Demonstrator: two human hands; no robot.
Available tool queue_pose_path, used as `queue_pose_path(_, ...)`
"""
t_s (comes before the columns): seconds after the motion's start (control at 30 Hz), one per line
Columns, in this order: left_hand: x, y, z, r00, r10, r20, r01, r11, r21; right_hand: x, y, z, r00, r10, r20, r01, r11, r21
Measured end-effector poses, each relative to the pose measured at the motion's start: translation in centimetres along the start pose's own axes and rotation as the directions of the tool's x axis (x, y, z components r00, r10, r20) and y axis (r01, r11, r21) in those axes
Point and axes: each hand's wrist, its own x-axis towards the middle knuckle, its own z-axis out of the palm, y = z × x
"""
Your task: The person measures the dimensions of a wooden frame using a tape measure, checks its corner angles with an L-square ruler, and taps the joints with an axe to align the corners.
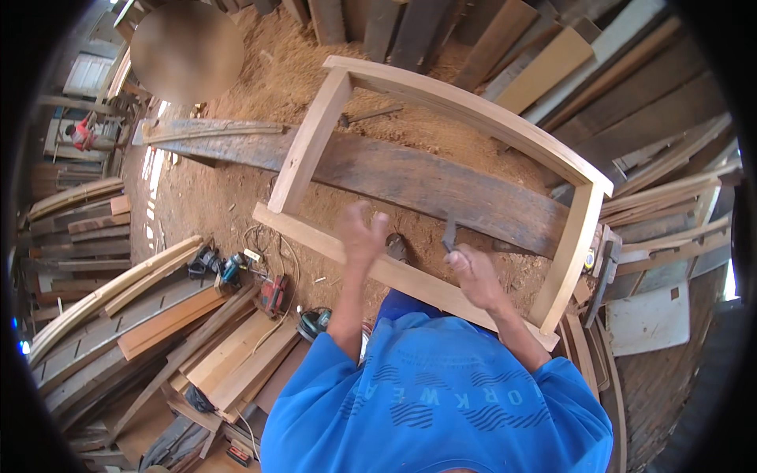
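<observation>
A pale wooden frame (315, 146) with a curved far rail lies over a weathered dark plank (418, 177), its near rail passing just in front of me. My left hand (364, 236) is raised above that near rail, slightly blurred, with thumb and fingers apart and nothing visible in it. On the other side, my right hand (477, 276) is closed round a short tool with a grey end (449, 234). The fingers hide much of the tool, so its exact kind is unclear. That hand is inside the frame's outline, close to the near rail.
Left of me, stacked boards (173, 331) carry a red power tool (274, 295), a teal power tool (314, 322) and loose cords. Timber planks (544, 71) lean at the back right. Sawdust (276, 47) covers the ground. A person in red (81, 135) is far left.
</observation>
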Motion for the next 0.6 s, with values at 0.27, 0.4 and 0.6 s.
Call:
queue_pose_path(0.27, 4.6, -24.5, -9.2, 0.645, -0.633, -0.429, 0.700, 0.714, -0.001, 12.3, -1.6, 15.5, 0.936, 0.008, 0.352, 0.039, 0.991, -0.126)
queue_pose_path(0.4, 4.6, -28.0, -8.5, 0.630, -0.773, -0.070, 0.584, 0.531, -0.614, 19.5, -0.7, 21.4, 0.891, 0.146, 0.431, -0.009, 0.952, -0.305)
queue_pose_path(0.6, 4.6, -25.7, -7.1, 0.626, -0.778, -0.055, 0.464, 0.428, -0.776, 24.3, 1.8, 29.5, 0.834, 0.185, 0.519, 0.026, 0.928, -0.372)
